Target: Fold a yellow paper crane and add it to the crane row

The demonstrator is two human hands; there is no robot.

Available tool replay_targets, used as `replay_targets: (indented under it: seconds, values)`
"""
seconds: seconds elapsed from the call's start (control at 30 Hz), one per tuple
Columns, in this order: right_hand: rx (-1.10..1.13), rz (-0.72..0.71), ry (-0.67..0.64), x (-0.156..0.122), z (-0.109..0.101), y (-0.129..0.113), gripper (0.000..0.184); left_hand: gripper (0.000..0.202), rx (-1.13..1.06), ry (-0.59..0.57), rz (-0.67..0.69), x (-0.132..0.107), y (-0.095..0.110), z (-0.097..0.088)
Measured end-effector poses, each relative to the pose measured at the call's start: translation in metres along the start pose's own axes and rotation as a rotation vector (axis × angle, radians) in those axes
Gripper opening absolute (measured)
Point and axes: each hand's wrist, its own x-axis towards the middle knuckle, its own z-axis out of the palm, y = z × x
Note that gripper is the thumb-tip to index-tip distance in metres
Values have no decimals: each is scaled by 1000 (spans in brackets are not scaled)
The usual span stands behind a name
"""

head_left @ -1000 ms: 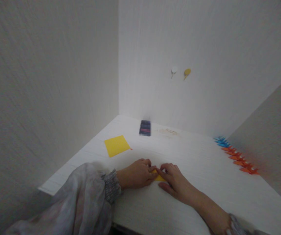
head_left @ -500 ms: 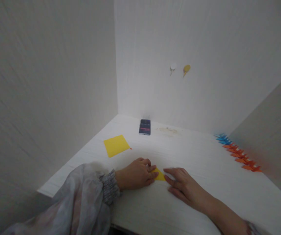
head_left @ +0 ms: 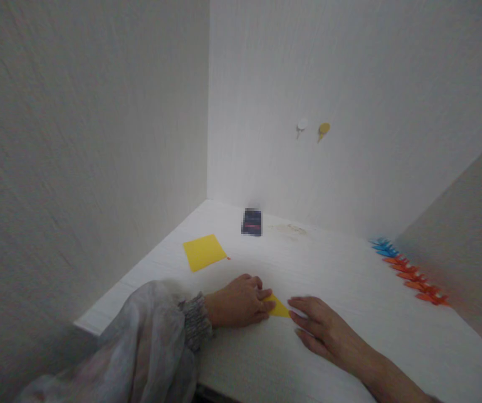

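Note:
A folded piece of yellow origami paper (head_left: 280, 307) lies on the white tabletop, its visible part a triangle pointing right. My left hand (head_left: 243, 302) holds it down from the left, fingers partly curled over it and hiding its left side. At the paper's right corner is my right hand (head_left: 318, 327), fingers stretched out and slightly apart, the fingertips at or just beside the corner. Whether they touch it I cannot tell. Beyond my left hand lies a flat square of yellow paper (head_left: 204, 252), with a tiny orange scrap (head_left: 229, 258) by its corner.
A dark, pixelated rectangular object (head_left: 252, 223) stands near the back wall. Along the right wall runs a row of folded paper pieces, blue ones (head_left: 384, 247) behind orange ones (head_left: 415, 280). A white hook (head_left: 302, 124) and a yellow hook (head_left: 324, 129) are on the back wall.
The whole view has shifted slightly, so things appear a little lower and mostly farther right. My right hand has drawn slightly away from my left, and more of the folded paper's right point shows.

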Motion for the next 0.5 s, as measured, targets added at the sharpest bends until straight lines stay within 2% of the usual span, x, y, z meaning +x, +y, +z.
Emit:
replay_targets:
  seconds: [0.13, 0.27, 0.33, 0.5]
  values:
    - [78, 28, 74, 1, 1, 3, 19, 30, -14, -18, 10, 0, 0, -3]
    - [136, 78, 125, 18, 4, -2, 17, 29, -33, -11, -6, 1, 3, -4]
    - [155, 87, 126, 29, 6, -6, 18, 28, -35, 10, -13, 1, 3, -2]
    - [142, 68, 30, 42, 7, -14, 19, 26, -20, 36, -7, 0, 3, 3]
